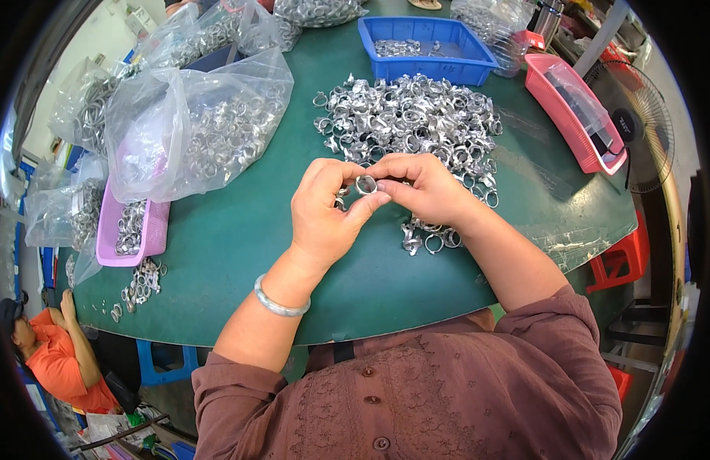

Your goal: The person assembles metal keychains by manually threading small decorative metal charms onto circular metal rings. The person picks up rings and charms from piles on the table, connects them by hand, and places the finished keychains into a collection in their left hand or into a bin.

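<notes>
My L hand (322, 208) & R hand (430, 188) meet, both pinching one silver ring (358, 188) btwn them, w/ the metal-ring pile (409, 115) just beyond, nearer my R.

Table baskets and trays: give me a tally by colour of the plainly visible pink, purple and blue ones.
Pink basket: 1
Purple basket: 1
Blue tray: 1
Total: 3
Dark blue thing behind the clear bag: mostly hidden, uncounted.

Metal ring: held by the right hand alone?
No, the left hand and right hand both hold the metal ring.
</notes>
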Motion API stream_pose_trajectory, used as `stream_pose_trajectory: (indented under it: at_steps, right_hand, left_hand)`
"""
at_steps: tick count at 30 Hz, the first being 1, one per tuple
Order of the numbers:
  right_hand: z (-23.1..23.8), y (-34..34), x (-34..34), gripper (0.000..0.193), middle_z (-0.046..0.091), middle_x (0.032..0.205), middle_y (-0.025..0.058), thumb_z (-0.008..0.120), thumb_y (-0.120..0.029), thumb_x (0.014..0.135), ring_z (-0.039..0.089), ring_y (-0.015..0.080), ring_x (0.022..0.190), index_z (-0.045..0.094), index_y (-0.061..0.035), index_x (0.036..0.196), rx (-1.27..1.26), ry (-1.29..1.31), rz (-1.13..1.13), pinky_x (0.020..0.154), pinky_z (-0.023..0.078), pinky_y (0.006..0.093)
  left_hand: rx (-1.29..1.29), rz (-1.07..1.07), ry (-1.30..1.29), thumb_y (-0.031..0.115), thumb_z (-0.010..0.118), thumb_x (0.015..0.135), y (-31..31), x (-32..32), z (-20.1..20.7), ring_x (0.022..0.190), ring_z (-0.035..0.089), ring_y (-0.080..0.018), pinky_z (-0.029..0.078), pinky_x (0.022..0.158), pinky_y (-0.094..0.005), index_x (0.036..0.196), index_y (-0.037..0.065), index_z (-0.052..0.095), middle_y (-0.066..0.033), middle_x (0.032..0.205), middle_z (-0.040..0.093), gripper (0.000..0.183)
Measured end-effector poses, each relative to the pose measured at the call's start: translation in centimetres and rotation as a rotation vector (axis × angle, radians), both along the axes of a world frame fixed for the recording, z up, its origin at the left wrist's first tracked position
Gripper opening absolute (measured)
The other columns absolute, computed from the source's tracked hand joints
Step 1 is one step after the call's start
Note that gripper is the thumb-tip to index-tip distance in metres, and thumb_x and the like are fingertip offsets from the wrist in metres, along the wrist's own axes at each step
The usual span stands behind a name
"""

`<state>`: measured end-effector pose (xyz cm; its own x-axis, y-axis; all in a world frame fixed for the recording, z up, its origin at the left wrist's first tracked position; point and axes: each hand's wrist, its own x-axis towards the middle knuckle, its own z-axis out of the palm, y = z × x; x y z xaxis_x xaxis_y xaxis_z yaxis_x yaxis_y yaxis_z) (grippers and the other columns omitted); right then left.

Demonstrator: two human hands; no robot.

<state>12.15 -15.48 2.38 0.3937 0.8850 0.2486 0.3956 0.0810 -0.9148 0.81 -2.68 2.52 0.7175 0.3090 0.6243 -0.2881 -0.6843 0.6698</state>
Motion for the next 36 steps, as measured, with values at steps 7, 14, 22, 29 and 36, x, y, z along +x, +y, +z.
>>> stream_pose_trajectory:
  at_steps: [7,14,22,29,36]
  right_hand:
    - [0.3,-0.2,0.0,0.019,0.063,0.090,0.0065,0.054,-0.003,0.083,0.058,0.0096,0.080,0.060,0.0033,0.100,-0.028,0.432,0.004,0.073,0.047,0.0232]
    - [0.4,-0.2,-0.1,0.018,0.063,0.088,0.0089,0.055,-0.001,0.082,0.060,0.0118,0.079,0.060,0.0025,0.098,0.047,0.609,0.007,0.072,0.049,0.0234]
    - [0.8,-0.3,-0.5,0.012,0.063,0.085,0.0072,0.058,-0.001,0.080,0.059,0.0101,0.077,0.060,0.0009,0.091,0.081,0.545,-0.017,0.069,0.049,0.0225]
    - [1.1,-0.2,-1.5,0.008,0.059,0.075,0.0008,0.059,-0.005,0.077,0.054,0.0050,0.069,0.060,0.0000,0.083,0.112,0.434,-0.118,0.062,0.045,0.0203]
    - [0.9,-0.1,-1.6,0.009,0.057,0.072,-0.0006,0.059,-0.008,0.075,0.051,0.0043,0.065,0.059,-0.0005,0.081,0.120,0.402,-0.138,0.059,0.043,0.0199]
  left_hand:
    - [-0.004,-0.033,-0.021,0.008,0.076,0.059,0.0,0.0,0.1,0.066,0.051,-0.0174,0.043,0.057,-0.0272,0.081,0.004,0.057,-0.0061,0.075,0.053,0.030]
    - [-0.004,-0.039,-0.055,0.003,0.075,0.058,-0.1,0.1,0.0,0.065,0.050,-0.0166,0.042,0.056,-0.0268,0.081,0.005,0.056,-0.0057,0.076,0.053,0.030]
    - [-0.014,-0.056,-0.045,0.002,0.076,0.060,-0.1,0.2,-0.6,0.065,0.047,-0.0125,0.041,0.058,-0.0241,0.084,0.004,0.053,-0.0035,0.077,0.050,0.033]
    - [0.032,-0.033,-0.091,0.003,0.075,0.058,-0.2,0.3,-0.5,0.064,0.051,-0.0186,0.043,0.056,-0.0278,0.082,0.006,0.053,-0.0063,0.075,0.054,0.032]
    - [0.079,-0.035,-0.107,-0.001,0.073,0.059,-0.2,0.2,-0.6,0.066,0.050,-0.0147,0.043,0.059,-0.0255,0.085,0.004,0.053,-0.0057,0.079,0.052,0.034]
